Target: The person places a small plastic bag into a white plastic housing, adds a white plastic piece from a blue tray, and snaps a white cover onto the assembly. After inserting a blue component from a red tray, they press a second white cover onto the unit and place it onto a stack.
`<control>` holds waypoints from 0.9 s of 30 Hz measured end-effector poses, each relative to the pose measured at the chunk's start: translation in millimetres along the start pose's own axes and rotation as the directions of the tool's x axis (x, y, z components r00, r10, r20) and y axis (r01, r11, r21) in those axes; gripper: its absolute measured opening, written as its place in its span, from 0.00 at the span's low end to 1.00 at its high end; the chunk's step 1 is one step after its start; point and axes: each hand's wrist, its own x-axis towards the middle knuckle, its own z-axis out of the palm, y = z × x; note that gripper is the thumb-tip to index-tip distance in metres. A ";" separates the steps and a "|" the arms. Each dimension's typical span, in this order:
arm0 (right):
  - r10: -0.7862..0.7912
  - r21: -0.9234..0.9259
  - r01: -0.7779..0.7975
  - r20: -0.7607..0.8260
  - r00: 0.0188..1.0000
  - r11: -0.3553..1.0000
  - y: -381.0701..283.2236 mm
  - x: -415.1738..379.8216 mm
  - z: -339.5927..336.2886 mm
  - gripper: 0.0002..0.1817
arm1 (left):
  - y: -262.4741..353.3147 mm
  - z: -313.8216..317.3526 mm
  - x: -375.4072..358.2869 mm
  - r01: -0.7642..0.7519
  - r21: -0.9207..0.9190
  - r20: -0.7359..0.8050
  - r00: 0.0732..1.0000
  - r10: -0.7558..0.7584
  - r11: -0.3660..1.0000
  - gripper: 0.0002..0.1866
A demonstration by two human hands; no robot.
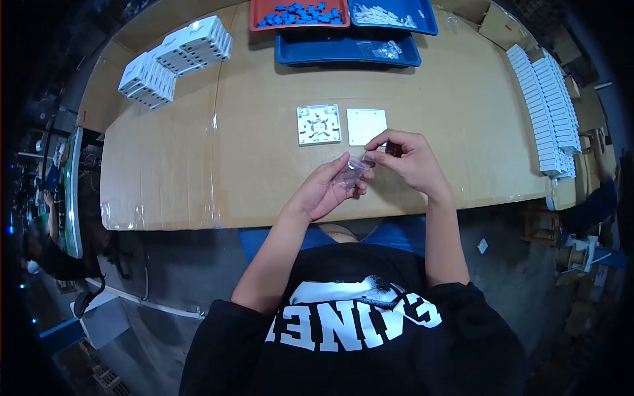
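Gripping clear plastic bag [350,174] in left hand [327,188], just nearside of flat white panel [366,125]; right hand [411,164] pinching bag's edge; molded white base [318,125] just left of panel; blue tray [314,54] beyond panel.

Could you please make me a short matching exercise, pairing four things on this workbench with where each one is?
Things:
1. Blue pieces
2. Clear bag
3. White sticks
4. Flat white panel

Places:
A. In the blue tray beside the red one
B. On the cardboard, just right of the white case
C. In the red tray
D. In the person's left hand

Pairs: 1-C, 2-D, 3-A, 4-B
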 end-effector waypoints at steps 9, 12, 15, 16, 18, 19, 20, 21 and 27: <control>-0.232 -0.155 0.249 0.120 0.965 0.956 -6.6 12.2 4.2 0.06 | -4.2 -2.2 -3.4 -0.033 -0.004 0.023 0.999 0.033 0.999 0.25; -0.209 -0.126 0.235 0.188 0.960 0.964 -6.8 14.0 4.7 0.06 | -2.5 -3.1 -2.2 -0.041 0.005 0.017 0.999 0.041 0.999 0.25; -0.135 0.004 0.139 0.265 0.955 0.990 -4.9 15.9 6.3 0.05 | -5.5 -5.9 -1.9 -0.046 0.007 0.026 0.999 0.046 0.999 0.25; -0.137 0.005 0.141 0.264 0.955 0.990 -4.2 16.5 6.3 0.05 | -5.2 -7.0 -1.7 -0.057 0.010 0.041 0.998 0.056 0.998 0.25; -0.097 0.006 0.100 0.317 0.943 0.995 -1.7 18.7 6.1 0.09 | -4.0 -8.6 -2.0 -0.054 -0.002 0.044 0.998 0.054 0.999 0.24; -0.098 0.008 0.101 0.318 0.943 0.995 1.0 21.1 5.3 0.09 | -3.9 -9.3 -2.6 -0.050 -0.020 0.047 0.998 0.051 0.999 0.23; -0.087 0.050 0.075 0.332 0.939 0.996 4.3 23.9 3.8 0.12 | -4.2 -10.1 -2.8 -0.049 -0.021 0.044 0.998 0.050 0.999 0.23; -0.076 0.091 0.047 0.345 0.935 0.995 3.8 24.6 3.9 0.16 | -4.4 -10.2 -2.3 -0.041 -0.029 0.059 0.997 0.043 0.999 0.23; 0.045 -0.103 0.002 0.451 0.891 0.995 -3.0 29.8 21.3 0.24 | -5.8 -12.6 0.2 -0.058 0.011 0.051 0.997 0.057 0.998 0.24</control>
